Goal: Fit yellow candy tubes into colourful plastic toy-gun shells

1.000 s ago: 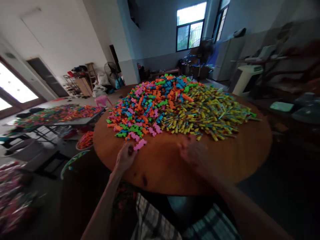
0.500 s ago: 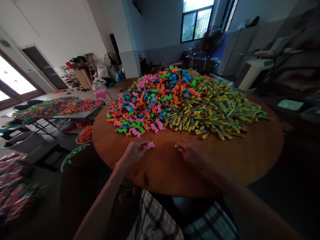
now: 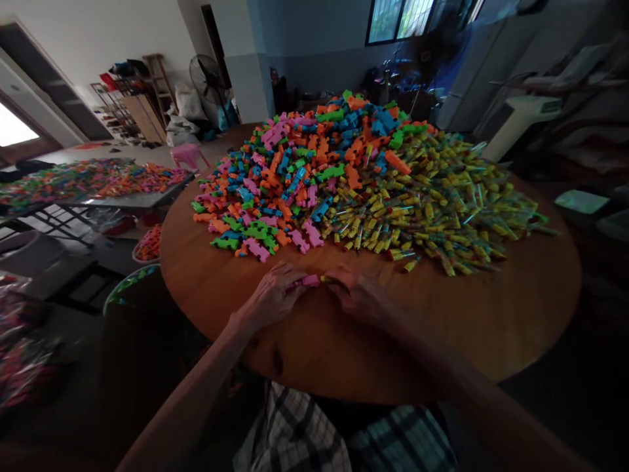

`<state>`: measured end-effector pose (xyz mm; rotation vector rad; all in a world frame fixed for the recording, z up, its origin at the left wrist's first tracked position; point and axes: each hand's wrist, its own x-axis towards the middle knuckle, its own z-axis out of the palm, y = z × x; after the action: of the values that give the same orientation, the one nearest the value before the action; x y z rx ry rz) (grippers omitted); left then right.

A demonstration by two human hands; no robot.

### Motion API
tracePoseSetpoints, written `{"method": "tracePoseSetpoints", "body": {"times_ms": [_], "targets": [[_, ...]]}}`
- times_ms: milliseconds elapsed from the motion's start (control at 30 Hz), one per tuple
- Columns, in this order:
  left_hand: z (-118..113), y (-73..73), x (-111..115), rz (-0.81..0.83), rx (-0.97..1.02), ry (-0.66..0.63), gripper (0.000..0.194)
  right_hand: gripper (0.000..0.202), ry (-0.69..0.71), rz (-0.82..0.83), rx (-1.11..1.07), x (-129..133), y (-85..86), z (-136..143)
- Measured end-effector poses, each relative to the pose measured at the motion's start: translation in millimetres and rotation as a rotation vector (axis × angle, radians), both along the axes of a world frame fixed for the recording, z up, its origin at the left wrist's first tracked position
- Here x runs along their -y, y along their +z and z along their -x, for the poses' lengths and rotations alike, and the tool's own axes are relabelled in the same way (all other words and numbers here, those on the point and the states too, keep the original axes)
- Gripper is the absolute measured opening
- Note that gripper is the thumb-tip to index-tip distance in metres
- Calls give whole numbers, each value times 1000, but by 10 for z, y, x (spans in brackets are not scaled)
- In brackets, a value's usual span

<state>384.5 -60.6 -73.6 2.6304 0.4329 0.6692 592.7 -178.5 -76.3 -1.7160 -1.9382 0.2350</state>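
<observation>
The left hand (image 3: 280, 290) pinches a pink toy (image 3: 309, 281). The right hand (image 3: 351, 288) pinches a small yellow piece (image 3: 325, 279) just beside it.

forearms (image 3: 211, 367): no sleeves | lap: plaid cloth (image 3: 299, 432), pale with dark crossing bands

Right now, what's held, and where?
Left hand: pink piece, by its left end. Right hand: small yellow piece, grip point hidden by fingers.

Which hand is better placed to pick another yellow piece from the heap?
Probably the right hand: it is nearer the yellow heap, though it is pinching a small yellow piece. The left hand, holding a pink toy, is farther away.
</observation>
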Motion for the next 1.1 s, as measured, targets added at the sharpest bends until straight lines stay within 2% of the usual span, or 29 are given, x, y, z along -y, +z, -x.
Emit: {"method": "tracePoseSetpoints", "body": {"times_ms": [333,567,767,867,1000,1100], "targets": [[-16,0,-16,-11,-3,-43,14,28,-37,12,71,46,-7,97],[-43,5,87,-155,-109,42,22,29,75,-41,57,76,-58,27],[-23,-72,124,-175,-193,70,15,27,162,-52,109,95,-96,-12],[3,-94,129,-179,-224,98,14,27,146,-35,95,93,-179,-10],[-17,-48,191,-178,-270,147,14,38,140,-23,91,109,-321,-9],[-30,2,241,-175,-272,149,14,37,128,-19,34,84,-290,-17]]}}
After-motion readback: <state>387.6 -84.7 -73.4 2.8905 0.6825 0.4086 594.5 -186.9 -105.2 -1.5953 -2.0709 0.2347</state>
